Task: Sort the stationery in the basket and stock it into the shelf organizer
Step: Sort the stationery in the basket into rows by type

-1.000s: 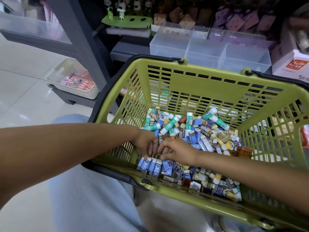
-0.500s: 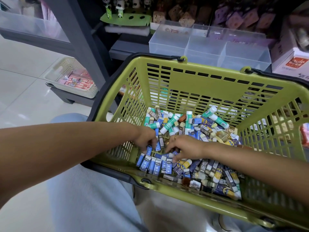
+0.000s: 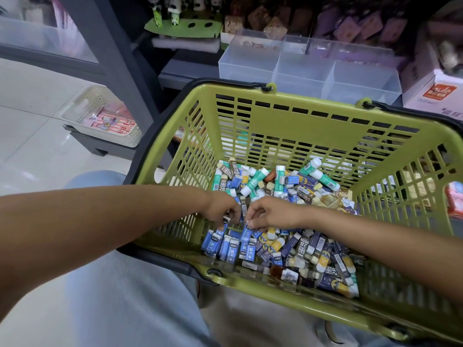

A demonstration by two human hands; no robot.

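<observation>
A green shopping basket rests on my lap and holds several small erasers and glue sticks. Blue-sleeved erasers stand in a row near its front left corner. Green-and-white glue sticks lie at the back. My left hand reaches in from the left and pinches a blue eraser. My right hand comes from the right and pinches another blue eraser just above the row. A clear shelf organizer with several compartments stands on the shelf beyond the basket.
A white perforated tray with pink packets sits on the low shelf at left. A white box with an orange label stands right of the organizer. Panda figures on a green stand sit behind. Tiled floor lies to the left.
Both hands have stayed close together over the pile's front left. More blue erasers now stand in the row, and each hand now pinches one blue eraser.
</observation>
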